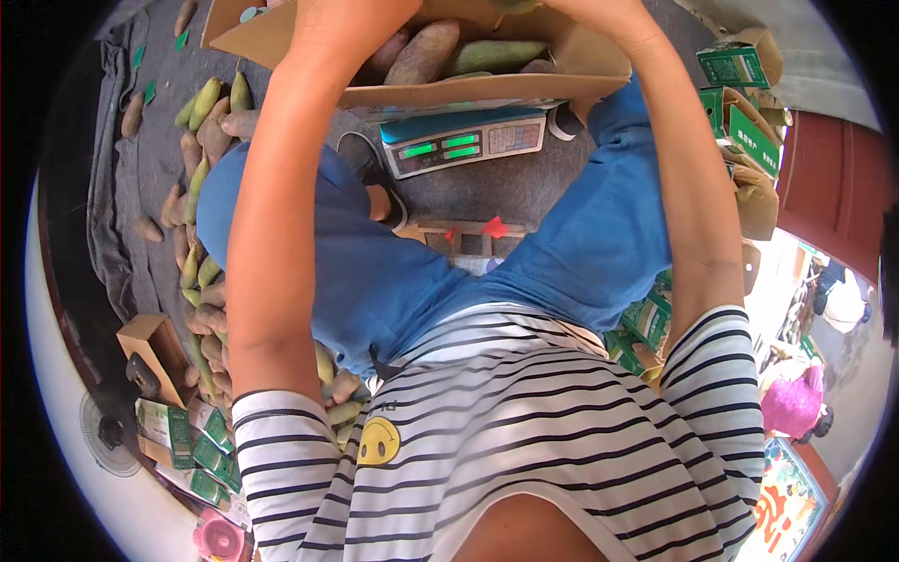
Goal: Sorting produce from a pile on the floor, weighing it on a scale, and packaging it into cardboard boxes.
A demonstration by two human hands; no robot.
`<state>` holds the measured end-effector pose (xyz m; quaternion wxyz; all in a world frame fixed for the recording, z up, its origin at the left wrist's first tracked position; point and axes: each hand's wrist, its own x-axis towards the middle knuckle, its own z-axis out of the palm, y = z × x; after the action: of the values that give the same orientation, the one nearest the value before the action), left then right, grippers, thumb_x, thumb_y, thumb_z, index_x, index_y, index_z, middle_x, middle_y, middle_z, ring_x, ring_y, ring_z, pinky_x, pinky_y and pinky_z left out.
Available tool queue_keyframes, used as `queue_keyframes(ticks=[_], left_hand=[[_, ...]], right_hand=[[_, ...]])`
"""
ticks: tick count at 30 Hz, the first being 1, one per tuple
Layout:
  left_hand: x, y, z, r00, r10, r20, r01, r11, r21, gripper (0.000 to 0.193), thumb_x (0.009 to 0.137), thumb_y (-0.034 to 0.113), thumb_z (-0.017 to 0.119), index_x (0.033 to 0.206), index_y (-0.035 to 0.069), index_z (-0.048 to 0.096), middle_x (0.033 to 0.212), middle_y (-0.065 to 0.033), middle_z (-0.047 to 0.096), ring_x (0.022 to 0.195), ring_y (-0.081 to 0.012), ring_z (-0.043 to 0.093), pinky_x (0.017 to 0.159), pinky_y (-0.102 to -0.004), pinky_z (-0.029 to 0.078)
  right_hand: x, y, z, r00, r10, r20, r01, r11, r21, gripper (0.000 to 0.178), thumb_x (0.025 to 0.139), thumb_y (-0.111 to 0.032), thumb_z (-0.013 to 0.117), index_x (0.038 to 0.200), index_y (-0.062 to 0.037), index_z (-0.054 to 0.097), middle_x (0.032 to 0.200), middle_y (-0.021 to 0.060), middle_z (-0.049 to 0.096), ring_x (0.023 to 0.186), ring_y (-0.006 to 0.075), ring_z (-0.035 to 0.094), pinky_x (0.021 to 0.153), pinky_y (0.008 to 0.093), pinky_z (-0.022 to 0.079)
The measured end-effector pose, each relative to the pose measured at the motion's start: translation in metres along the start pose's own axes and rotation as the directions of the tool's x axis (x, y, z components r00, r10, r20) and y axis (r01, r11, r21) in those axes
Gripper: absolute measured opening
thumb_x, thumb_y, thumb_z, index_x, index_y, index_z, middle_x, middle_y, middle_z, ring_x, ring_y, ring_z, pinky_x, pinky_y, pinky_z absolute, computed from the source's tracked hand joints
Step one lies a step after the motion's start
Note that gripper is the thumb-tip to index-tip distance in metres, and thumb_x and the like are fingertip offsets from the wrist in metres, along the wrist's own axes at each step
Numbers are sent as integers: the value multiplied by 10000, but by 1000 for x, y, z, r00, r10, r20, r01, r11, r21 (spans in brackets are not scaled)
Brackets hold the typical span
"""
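Note:
An open cardboard box (487, 91) rests above a price scale (465, 142) with lit green displays and a keypad. Inside lie several long, tapering fruits or root vegetables, some purplish-brown (423, 54) and one green (498, 56); their exact kind is unclear. My left hand (361, 13) reaches over the near left part of the box, its fingers cut off by the top edge. Over the right part is my right hand (592, 9), also mostly out of the picture. Close to its fingertips a bit of green produce (517, 6) shows; whether it is held cannot be seen.
Loose green and brown produce (201, 103) lies heaped on dark cloth (112, 197) at left. Green-and-brown cartons (749, 131) stand at right. A small wooden stool (473, 236) is between my legs. Folded green boxes (178, 436) and a fan (108, 431) sit lower left. Other people (794, 393) are at far right.

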<state>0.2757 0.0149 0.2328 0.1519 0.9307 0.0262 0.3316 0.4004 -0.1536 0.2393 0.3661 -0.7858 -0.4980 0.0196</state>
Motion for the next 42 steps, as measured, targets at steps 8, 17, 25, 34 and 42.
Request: queue_keyframes(ticks=[8, 17, 25, 34, 42], left_hand=[[3, 20, -4, 901, -58, 431, 196, 939, -284, 726, 713, 252, 748, 1287, -11, 390, 1235, -240, 484, 1159, -334, 484, 949, -389, 403], [3, 25, 0, 913, -137, 384, 312, 840, -443, 623, 710, 215, 764, 1208, -17, 470, 1031, -173, 614, 965, -252, 595, 827, -331, 470], [2, 27, -8, 918, -202, 341, 360, 785, -505, 581, 695, 175, 761, 1179, -17, 502, 1013, -140, 619, 948, -201, 585, 817, -312, 468], [-12, 10, -103, 937, -288, -197, 87, 739, -668, 406, 766, 133, 707, 1116, -1, 550, 959, -99, 637, 871, -175, 603, 752, -309, 486], [-175, -52, -157, 482, -874, -64, 787, 464, -406, 444, 743, 290, 749, 1035, 11, 565, 923, -57, 603, 816, -130, 559, 733, -274, 451]], right_hand=[[-4, -19, 9, 980, 185, -72, -91, 740, 666, 529, 779, -340, 718, 1149, -11, 531, 1070, 89, 595, 988, 168, 560, 861, 297, 444], [-10, -27, 4, 970, 217, -111, -58, 646, 761, 471, 803, -342, 705, 1114, -18, 560, 1048, 71, 594, 984, 159, 551, 872, 289, 431], [-14, -28, 0, 994, 89, -59, 0, 550, 835, 596, 813, -380, 686, 1219, 7, 483, 1164, 109, 544, 1070, 190, 518, 921, 318, 409], [-26, -31, -6, 915, 280, 292, -404, 610, 681, 561, 909, -425, 516, 1258, 9, 450, 1138, 129, 587, 991, 234, 592, 851, 356, 477], [-29, -10, -8, 871, 208, 446, -457, 676, 578, 456, 927, -394, 499, 1225, -51, 532, 1097, 68, 608, 998, 131, 572, 861, 239, 432]])
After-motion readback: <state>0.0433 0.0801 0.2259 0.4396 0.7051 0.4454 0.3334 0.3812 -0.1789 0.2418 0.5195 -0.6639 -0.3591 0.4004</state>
